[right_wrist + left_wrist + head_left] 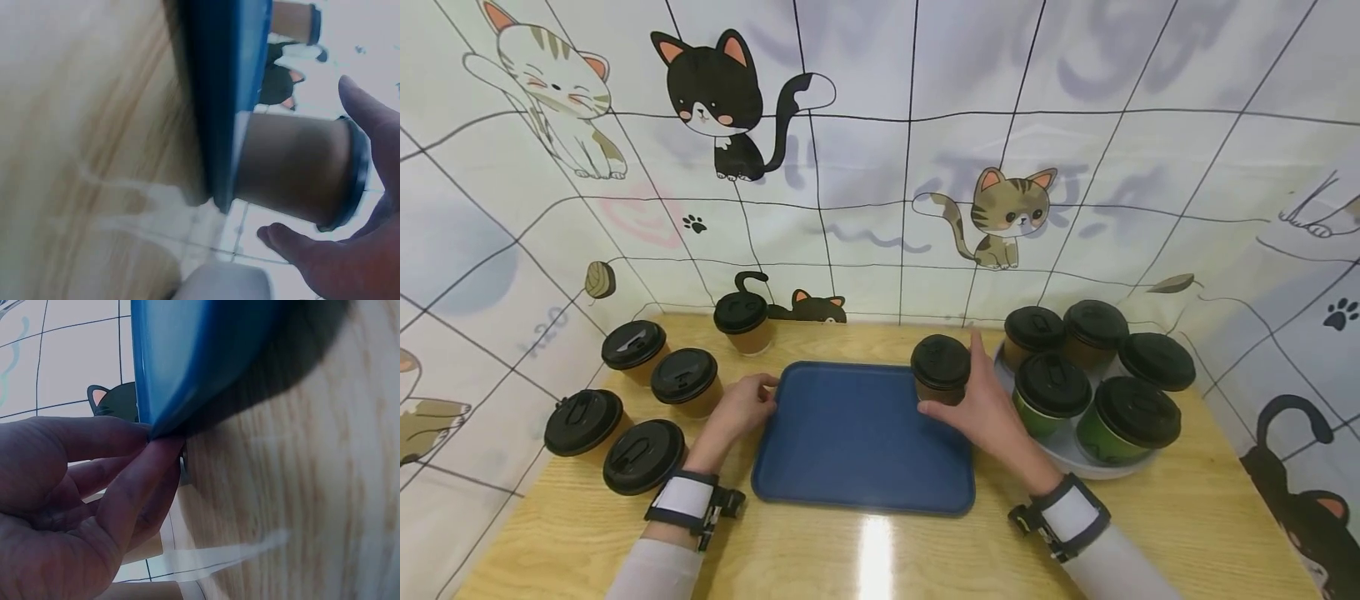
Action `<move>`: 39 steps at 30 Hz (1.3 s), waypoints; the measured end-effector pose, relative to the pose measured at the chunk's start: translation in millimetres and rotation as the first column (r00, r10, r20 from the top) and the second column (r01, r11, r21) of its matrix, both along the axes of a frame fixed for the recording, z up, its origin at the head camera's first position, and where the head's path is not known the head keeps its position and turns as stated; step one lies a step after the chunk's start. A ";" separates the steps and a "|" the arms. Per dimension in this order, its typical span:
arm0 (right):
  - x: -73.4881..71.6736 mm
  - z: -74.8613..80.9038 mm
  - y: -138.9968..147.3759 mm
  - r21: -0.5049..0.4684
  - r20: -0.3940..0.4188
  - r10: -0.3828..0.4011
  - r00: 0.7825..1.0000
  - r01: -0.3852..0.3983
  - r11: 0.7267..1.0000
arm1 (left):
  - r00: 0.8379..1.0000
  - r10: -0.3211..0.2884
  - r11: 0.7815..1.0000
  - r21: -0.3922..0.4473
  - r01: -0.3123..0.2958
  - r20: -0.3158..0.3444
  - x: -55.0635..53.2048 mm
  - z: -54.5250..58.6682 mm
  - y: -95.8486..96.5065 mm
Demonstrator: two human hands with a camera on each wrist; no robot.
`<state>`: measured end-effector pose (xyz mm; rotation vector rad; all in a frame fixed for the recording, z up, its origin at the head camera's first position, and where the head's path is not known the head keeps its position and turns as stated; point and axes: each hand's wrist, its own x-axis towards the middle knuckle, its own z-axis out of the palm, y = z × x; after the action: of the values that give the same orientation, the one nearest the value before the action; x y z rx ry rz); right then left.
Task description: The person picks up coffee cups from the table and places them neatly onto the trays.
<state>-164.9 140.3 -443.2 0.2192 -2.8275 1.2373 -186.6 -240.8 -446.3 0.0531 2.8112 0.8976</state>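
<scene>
A blue tray point(865, 437) lies on the table, and my left hand point(745, 408) pinches its left edge between thumb and fingers. The left wrist view shows the pinched tray edge point(169, 381) close up, raised off the wood there. On the tray's far right corner stands a brown paper cup with a black lid point(942, 367). My right hand point(988, 408) is beside this cup, thumb and index finger spread to either side. In the right wrist view the cup point(294, 169) stands upright on the tray, with a gap between it and the thumb.
Several black-lidded cups point(685, 379) stand at the table's left, one cup point(742, 321) near the back wall. A round pale plate point(1078, 462) on the right carries several more, brown and green point(1129, 421). A cat-patterned cloth point(865, 167) hangs behind the wooden table point(805, 550).
</scene>
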 end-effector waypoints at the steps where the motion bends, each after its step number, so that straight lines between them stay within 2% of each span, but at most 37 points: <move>1: 7.5 4.2 0.8 0.016 0.015 0.010 1.000 -0.010 1.000 | 1.000 -0.005 1.000 -0.001 0.005 0.000 -0.2 0.0 0.3; 6: 46.5 27.9 3.0 0.162 0.073 0.037 0.997 -0.049 0.986 | 1.000 -0.015 1.000 0.002 0.015 0.006 -0.1 0.1 1.0; 9: 57.1 35.2 6.1 0.255 0.082 0.026 0.996 -0.046 0.966 | 1.000 -0.011 1.000 0.002 0.011 0.002 -0.4 0.2 0.3; 14: 53.7 31.0 15.7 0.313 0.142 0.024 0.990 -0.068 0.947 | 1.000 -0.021 1.000 0.015 0.021 -0.008 0.2 3.6 -1.6; 16: 50.6 24.5 18.2 0.326 0.164 0.047 0.985 -0.099 0.940 | 1.000 -0.026 0.999 0.022 0.026 -0.006 0.6 4.2 -2.2; 20: 47.8 8.1 18.7 0.386 0.192 0.100 0.976 -0.169 0.907 | 1.000 -0.024 0.999 0.029 0.024 0.003 1.9 3.1 -3.3; 23: 48.7 -1.2 18.8 0.419 0.192 0.114 0.975 -0.187 0.888 | 1.000 -0.023 0.999 0.042 0.022 0.015 2.9 1.2 -3.4; 27: 48.6 -5.3 20.4 0.422 0.186 0.136 0.973 -0.204 0.884 | 1.000 -0.019 0.998 0.054 0.017 0.020 4.2 0.4 -3.4; 33: 45.8 -3.2 25.2 0.385 0.219 0.191 0.957 -0.265 0.884 | 1.000 -0.020 0.999 0.043 0.020 0.015 4.8 -1.5 -1.2; 39: 46.3 -0.9 26.7 0.378 0.256 0.196 0.947 -0.284 0.881 | 0.999 -0.027 1.000 0.003 0.027 -0.029 6.2 -4.8 0.7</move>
<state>-118.6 167.0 -444.1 0.4995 -3.3083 0.7046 -180.4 -240.0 -451.1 0.1055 2.8285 0.9033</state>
